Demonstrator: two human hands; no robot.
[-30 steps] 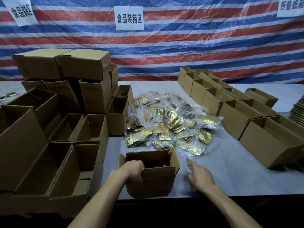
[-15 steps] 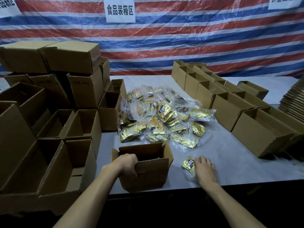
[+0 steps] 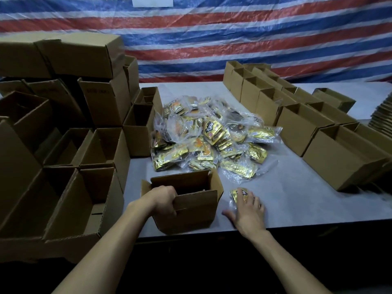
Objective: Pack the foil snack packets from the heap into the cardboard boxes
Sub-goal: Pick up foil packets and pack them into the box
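Observation:
A heap of gold foil snack packets (image 3: 212, 141), many in clear plastic bags, lies in the middle of the grey table (image 3: 297, 200). In front of it stands an open cardboard box (image 3: 197, 211) near the table's front edge. My left hand (image 3: 164, 200) grips the box's near-left rim, fingers curled over the edge. To the right of the box my right hand (image 3: 248, 211) lies flat with spread fingers on a single gold packet in clear wrap (image 3: 236, 193) on the table. The box's inside is mostly hidden.
Open and closed cardboard boxes (image 3: 84, 132) are stacked at the left. A row of open boxes (image 3: 301, 126) runs along the right side, with flat folded cartons (image 3: 381, 117) at the far right. A striped tarp (image 3: 233, 39) hangs behind.
My right hand turned palm-down onto the single packet beside the box and has slid slightly nearer to me. My left hand kept its grip on the box. The camera tilted down.

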